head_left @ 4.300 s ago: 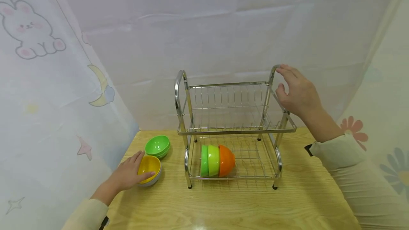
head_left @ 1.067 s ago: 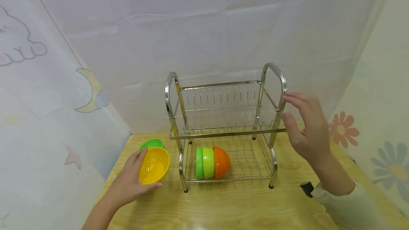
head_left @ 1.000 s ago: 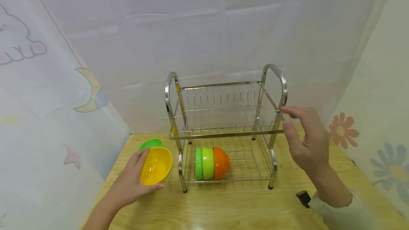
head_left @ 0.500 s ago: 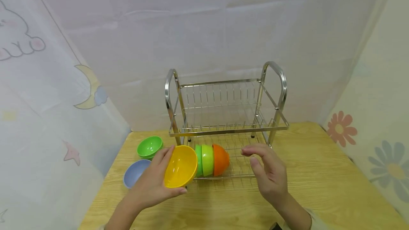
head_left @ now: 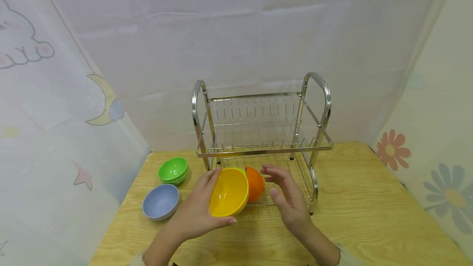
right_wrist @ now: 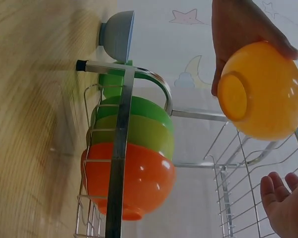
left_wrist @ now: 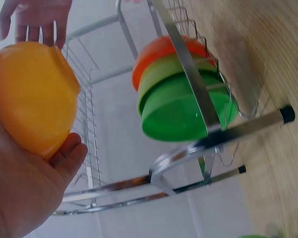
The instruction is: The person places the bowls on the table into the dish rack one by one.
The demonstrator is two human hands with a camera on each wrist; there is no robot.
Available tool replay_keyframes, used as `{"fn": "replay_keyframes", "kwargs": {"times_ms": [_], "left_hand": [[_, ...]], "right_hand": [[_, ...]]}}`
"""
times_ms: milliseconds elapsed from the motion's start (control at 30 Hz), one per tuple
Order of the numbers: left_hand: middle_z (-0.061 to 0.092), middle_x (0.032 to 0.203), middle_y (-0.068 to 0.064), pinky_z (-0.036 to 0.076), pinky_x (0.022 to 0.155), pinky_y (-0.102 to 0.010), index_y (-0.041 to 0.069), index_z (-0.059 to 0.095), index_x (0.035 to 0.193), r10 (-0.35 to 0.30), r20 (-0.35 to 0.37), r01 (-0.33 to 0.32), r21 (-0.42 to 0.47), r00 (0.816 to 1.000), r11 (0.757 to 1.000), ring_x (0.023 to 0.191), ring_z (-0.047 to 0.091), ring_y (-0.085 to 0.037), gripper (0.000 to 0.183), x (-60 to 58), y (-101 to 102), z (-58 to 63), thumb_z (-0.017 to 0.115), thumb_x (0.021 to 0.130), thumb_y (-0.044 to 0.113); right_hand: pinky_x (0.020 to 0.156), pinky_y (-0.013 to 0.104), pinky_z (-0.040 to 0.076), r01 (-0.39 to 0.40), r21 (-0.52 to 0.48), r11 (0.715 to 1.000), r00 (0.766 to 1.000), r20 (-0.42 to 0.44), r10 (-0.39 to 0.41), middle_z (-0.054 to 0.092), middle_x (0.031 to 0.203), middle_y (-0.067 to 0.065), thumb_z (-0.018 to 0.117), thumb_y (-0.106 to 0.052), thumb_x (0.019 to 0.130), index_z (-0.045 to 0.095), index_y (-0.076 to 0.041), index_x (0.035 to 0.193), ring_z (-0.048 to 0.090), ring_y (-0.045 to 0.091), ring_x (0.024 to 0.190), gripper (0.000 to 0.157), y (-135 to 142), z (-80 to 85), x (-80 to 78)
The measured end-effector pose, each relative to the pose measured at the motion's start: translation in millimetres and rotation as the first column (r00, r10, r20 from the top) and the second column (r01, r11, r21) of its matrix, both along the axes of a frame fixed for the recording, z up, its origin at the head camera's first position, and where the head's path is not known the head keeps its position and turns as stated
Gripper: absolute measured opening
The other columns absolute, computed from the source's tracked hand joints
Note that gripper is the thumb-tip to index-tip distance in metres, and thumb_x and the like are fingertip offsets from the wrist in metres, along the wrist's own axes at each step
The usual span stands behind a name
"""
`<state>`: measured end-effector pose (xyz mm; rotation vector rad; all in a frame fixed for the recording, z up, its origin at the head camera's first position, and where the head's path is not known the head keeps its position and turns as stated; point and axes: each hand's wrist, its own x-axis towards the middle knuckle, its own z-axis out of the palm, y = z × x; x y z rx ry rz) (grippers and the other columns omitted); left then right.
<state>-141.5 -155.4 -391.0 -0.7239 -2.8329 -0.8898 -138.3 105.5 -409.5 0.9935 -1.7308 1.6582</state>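
My left hand (head_left: 197, 208) grips a yellow bowl (head_left: 230, 192) by its side, its inside tilted toward the head camera. To the bowl's right is my right hand (head_left: 290, 202), fingers loosely bent, apart from the bowl and holding nothing. Behind the bowl stands a two-tier metal dish rack (head_left: 264, 151). On its lower tier an orange bowl (head_left: 255, 184), a yellow-green bowl (right_wrist: 154, 131) and a green bowl (left_wrist: 174, 116) lie nested on their sides. In the head view the yellow bowl hides most of the last two.
A blue bowl (head_left: 161, 202) stands upright on the wooden table (head_left: 354, 200), left of the rack. Behind it sit stacked green bowls (head_left: 173, 170). Pale printed cloth (head_left: 236, 44) hangs behind and at both sides of the table.
My left hand has lifted the yellow bowl off the blue one and carried it right, in front of the rack. My right hand has come down from the rack's right handle toward the bowl.
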Motion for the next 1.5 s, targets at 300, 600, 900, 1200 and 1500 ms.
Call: {"fn": "replay_keyframes", "kwargs": {"times_ms": [300, 600, 900, 1200, 1500], "left_hand": [[0.027, 0.162, 0.002, 0.05, 0.103, -0.049, 0.023, 0.018, 0.164, -0.025, -0.021, 0.027, 0.087, 0.999, 0.996, 0.138, 0.045, -0.026, 0.127, 0.2, 22, -4.0, 0.078, 0.066, 0.077], [0.023, 0.163, -0.002, 0.053, 0.099, -0.046, 0.023, 0.015, 0.164, -0.041, -0.019, 0.044, 0.158, 0.999, 0.986, 0.132, 0.049, -0.026, 0.127, 0.9, 43, -8.5, 0.081, 0.068, 0.072], [0.03, 0.157, -0.012, 0.053, 0.098, -0.049, 0.01, 0.017, 0.163, -0.051, -0.06, 0.063, 0.206, 0.997, 0.977, 0.129, 0.05, -0.028, 0.123, 2.0, 62, -18.4, 0.081, 0.073, 0.064], [0.026, 0.157, -0.019, 0.055, 0.093, -0.048, 0.012, 0.007, 0.164, -0.026, -0.027, 0.031, 0.197, 0.999, 0.98, 0.126, 0.05, -0.032, 0.131, 3.9, 78, -23.1, 0.08, 0.072, 0.07], [0.026, 0.158, -0.014, 0.056, 0.091, -0.043, 0.023, -0.004, 0.164, -0.1, 0.043, 0.091, 0.168, 0.994, 0.982, 0.121, 0.054, -0.027, 0.121, 3.8, 75, -24.5, 0.073, 0.082, 0.068]], "right_hand": [[0.113, 0.029, 0.041, -0.068, -0.009, 0.998, 0.983, 0.171, 0.068, 0.043, 0.15, 0.017, 0.046, 0.004, 0.099, 0.034, 0.004, 0.15, 0.047, 0.025, 0.136, 0.053, -13, -9.7, 3.4], [0.11, 0.029, 0.044, -0.166, -0.076, 0.983, 0.948, 0.264, 0.18, 0.03, 0.159, 0.02, 0.043, -0.009, 0.106, 0.023, 0.0, 0.158, 0.045, 0.021, 0.14, 0.056, -19, -16.4, 4.2], [0.096, 0.032, 0.055, -0.117, -0.131, 0.984, 0.919, 0.361, 0.157, 0.033, 0.154, 0.018, 0.045, -0.007, 0.102, 0.022, -0.006, 0.159, 0.053, 0.019, 0.128, 0.062, -23, -18.5, 6.7], [0.085, 0.033, 0.06, -0.014, -0.114, 0.993, 0.912, 0.405, 0.06, 0.043, 0.146, 0.019, 0.044, -0.001, 0.099, 0.036, -0.004, 0.151, 0.058, 0.024, 0.114, 0.053, -20, -11.1, 1.0], [0.082, 0.033, 0.061, 0.002, -0.059, 0.998, 0.932, 0.362, 0.02, 0.051, 0.135, 0.021, 0.041, -0.002, 0.1, 0.044, -0.006, 0.148, 0.061, 0.02, 0.109, 0.048, -6, -14.1, -5.0]]}}
